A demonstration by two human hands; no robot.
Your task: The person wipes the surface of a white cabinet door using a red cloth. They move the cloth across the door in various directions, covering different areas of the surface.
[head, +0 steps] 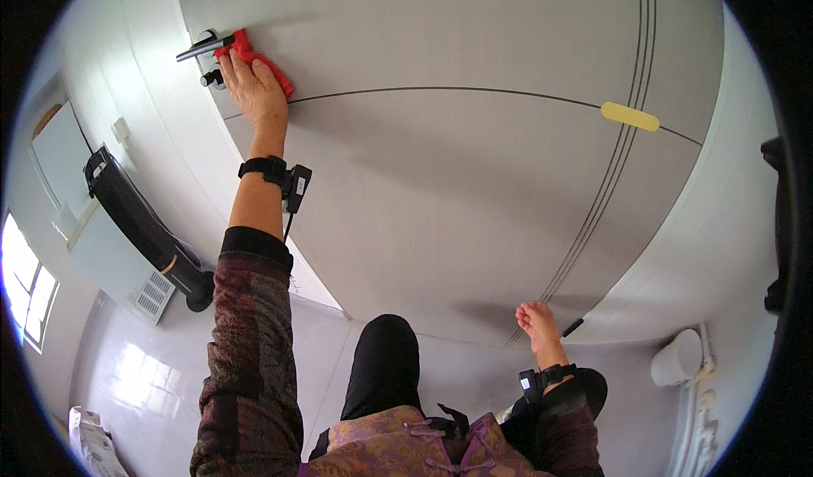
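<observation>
My left hand lies flat over a red cloth, pressing it against a pale grey door panel. The cloth is bunched just under a metal lever handle, and part of it is hidden behind the fingers. Right below the lever, a dark knob sits close to my fingertips. My right hand hangs low before the door, its fingers curled in and nothing visible in them. Both wrists wear black straps with small devices.
A yellow strip crosses the door's dark grooves at right. On the left stand a tall black tower-shaped appliance and a white unit with a slotted vent. A white cylindrical container is near pipes at lower right.
</observation>
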